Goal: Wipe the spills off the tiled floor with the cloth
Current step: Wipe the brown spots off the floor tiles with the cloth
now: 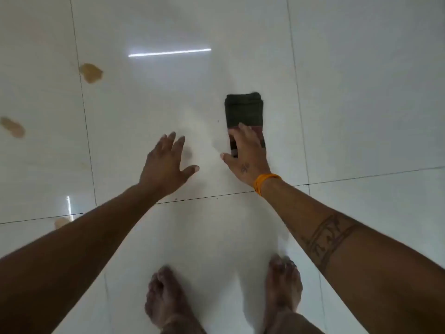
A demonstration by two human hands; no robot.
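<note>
A folded dark green cloth [243,109] with a reddish striped end lies flat on the glossy white tiled floor [361,92]. My right hand [245,157], with an orange band at the wrist, is over the cloth's near end, fingers spread across it; a firm grip does not show. My left hand [166,165] hovers with fingers apart to the left of the cloth, holding nothing. A brown spill [91,72] sits at the upper left, a second brown spill [13,127] at the far left edge, and a third brown spill [61,222] peeks out beside my left forearm.
My two bare feet [224,295] stand on the tile at the bottom centre. Dark grout lines [81,92] cross the floor. A bright strip of reflected light [169,53] lies on the tile ahead.
</note>
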